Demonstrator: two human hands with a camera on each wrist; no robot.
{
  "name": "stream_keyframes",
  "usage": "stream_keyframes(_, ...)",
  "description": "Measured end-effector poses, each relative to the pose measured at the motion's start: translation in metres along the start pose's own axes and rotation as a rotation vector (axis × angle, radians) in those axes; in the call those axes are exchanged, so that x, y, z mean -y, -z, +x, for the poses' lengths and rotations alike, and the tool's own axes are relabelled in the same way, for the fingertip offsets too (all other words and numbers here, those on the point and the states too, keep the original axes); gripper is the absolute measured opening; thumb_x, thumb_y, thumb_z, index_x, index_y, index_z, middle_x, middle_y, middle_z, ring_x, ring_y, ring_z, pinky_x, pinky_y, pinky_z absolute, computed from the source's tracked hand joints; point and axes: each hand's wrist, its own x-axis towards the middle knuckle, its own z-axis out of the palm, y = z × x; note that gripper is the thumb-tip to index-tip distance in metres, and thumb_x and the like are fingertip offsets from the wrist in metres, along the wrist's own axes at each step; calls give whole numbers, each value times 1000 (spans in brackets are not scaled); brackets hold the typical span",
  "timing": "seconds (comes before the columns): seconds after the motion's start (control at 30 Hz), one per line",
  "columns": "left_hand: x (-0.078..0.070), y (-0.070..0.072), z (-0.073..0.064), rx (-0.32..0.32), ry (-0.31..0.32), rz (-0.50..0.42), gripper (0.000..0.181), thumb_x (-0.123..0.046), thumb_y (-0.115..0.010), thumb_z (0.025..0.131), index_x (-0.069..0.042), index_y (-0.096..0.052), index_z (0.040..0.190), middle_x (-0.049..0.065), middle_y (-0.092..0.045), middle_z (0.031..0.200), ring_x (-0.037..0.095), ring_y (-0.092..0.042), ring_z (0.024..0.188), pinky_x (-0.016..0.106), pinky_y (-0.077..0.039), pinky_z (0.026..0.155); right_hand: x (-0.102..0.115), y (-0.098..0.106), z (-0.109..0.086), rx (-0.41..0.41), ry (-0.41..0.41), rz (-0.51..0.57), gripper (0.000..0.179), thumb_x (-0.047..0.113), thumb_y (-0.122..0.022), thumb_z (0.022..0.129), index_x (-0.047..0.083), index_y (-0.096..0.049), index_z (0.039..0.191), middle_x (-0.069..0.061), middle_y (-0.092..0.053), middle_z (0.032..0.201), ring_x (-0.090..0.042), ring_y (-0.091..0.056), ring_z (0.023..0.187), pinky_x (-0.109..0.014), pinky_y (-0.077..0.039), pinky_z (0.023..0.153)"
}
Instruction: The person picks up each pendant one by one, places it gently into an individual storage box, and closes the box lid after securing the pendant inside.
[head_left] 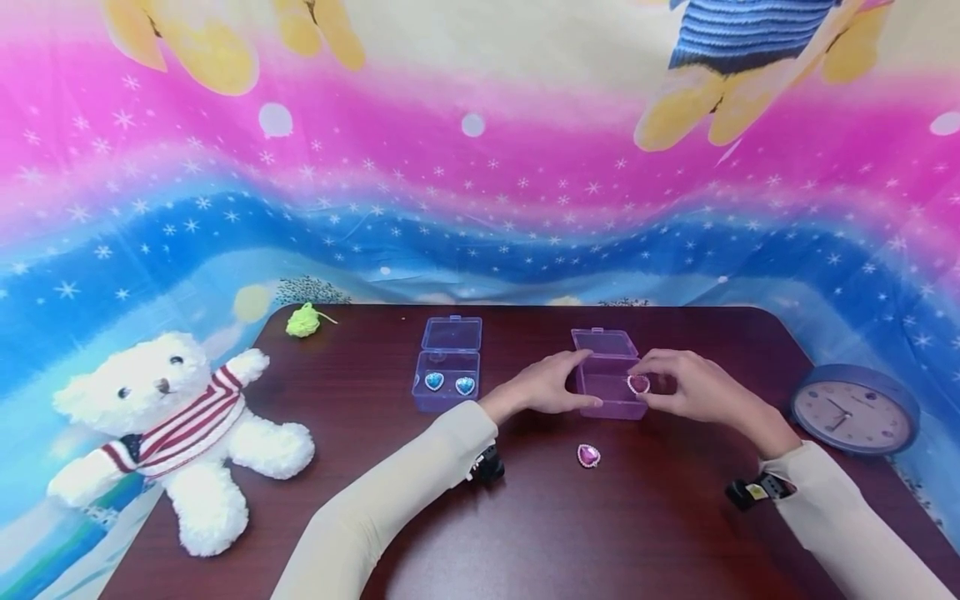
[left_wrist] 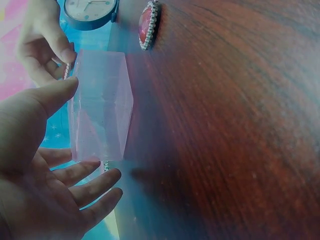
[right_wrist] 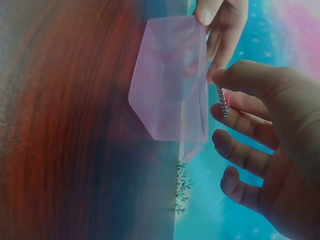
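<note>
My left hand (head_left: 553,383) holds the left side of a see-through pink plastic box (head_left: 617,407), thumb on the front rim and fingers toward the back. The box's hinged lid (head_left: 604,343) stands up at the back. Between thumb and fingertips, my right hand (head_left: 693,385) pinches a pink heart-shaped gem (head_left: 638,384) with a beaded silver edge, over the box's right rim. The right wrist view shows that gem (right_wrist: 223,101) edge-on beside the box wall (right_wrist: 167,80). A second pink heart gem (head_left: 588,456) lies on the table in front of the box.
To the left, an open bluish plastic box (head_left: 446,402) holds two blue heart gems (head_left: 434,381). A white teddy bear (head_left: 187,433) in a striped shirt sits at the left edge. Yellow-green yarn (head_left: 303,321) lies at the back left, and a round clock (head_left: 855,410) stands at the right edge.
</note>
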Motion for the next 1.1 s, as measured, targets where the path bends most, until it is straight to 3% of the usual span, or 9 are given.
stream_keyframes(0.7, 0, 0, 0, 1, -7, 27, 89, -58, -69, 92, -18, -30, 163, 6, -49, 157, 21, -52, 140, 39, -46, 116, -18, -14, 21, 137, -24, 123, 31, 14, -82, 86, 9, -78, 116, -10, -76, 114, -15, -66, 89, -28, -59, 77)
stream_keyframes(0.9, 0, 0, 0, 5, 3, 31, 89, -59, -68, 92, -20, -30, 163, 6, -48, 159, 21, -50, 143, 40, -45, 117, -16, -14, 24, 160, -27, 121, 29, 14, -82, 86, 7, -79, 114, -15, -75, 114, -17, -66, 89, -31, -60, 74)
stream_keyframes(1.1, 1, -1, 1, 0, -3, 31, 89, -59, -68, 92, -19, -30, 163, 6, -49, 158, 21, -52, 140, 39, -46, 116, -13, -14, 26, 170, -41, 105, 28, 15, -82, 86, 9, -79, 114, -11, -76, 114, -19, -65, 89, -32, -59, 77)
